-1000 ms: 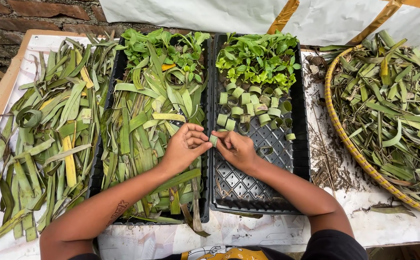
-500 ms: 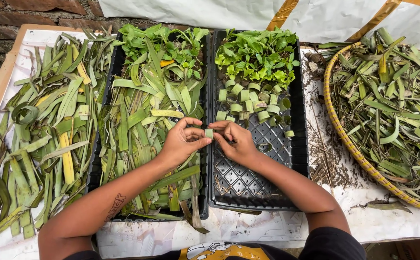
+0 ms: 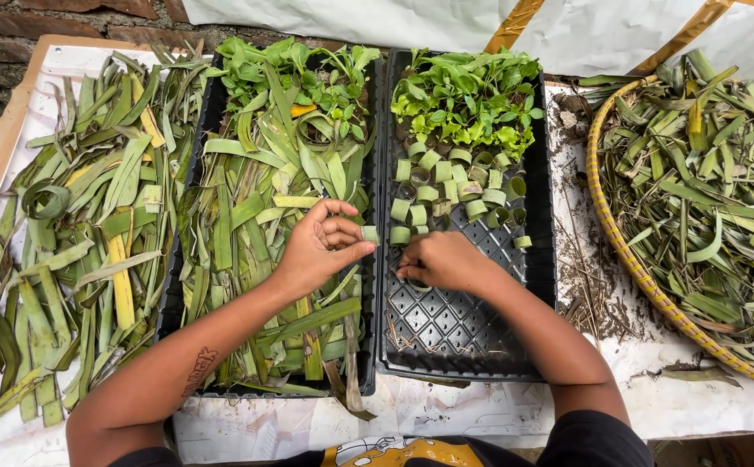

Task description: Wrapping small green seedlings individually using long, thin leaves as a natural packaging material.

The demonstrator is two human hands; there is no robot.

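Note:
My left hand [image 3: 320, 246] hovers over the edge between two black trays and pinches a small rolled green leaf ring [image 3: 370, 233] at its fingertips. My right hand [image 3: 442, 261] rests knuckles-up on the black grid tray [image 3: 455, 324], fingers curled down against the tray floor; what lies under them is hidden. Just beyond both hands stand several rolled leaf rings [image 3: 442, 186] in rows, and behind those a patch of small green seedlings [image 3: 468, 95]. The left black tray [image 3: 188, 285] is heaped with long cut leaf strips [image 3: 256, 199].
A loose pile of green and yellow leaf strips [image 3: 83, 233] lies on white sheeting at the left. A round woven basket [image 3: 628, 251] full of leaf scraps sits at the right. Soil crumbs [image 3: 584, 251] scatter between tray and basket. A brick wall runs behind.
The hands, earlier joined together over the tray edge rolling a leaf, have separated. The right hand dropped onto the grid tray; the left keeps the leaf ring.

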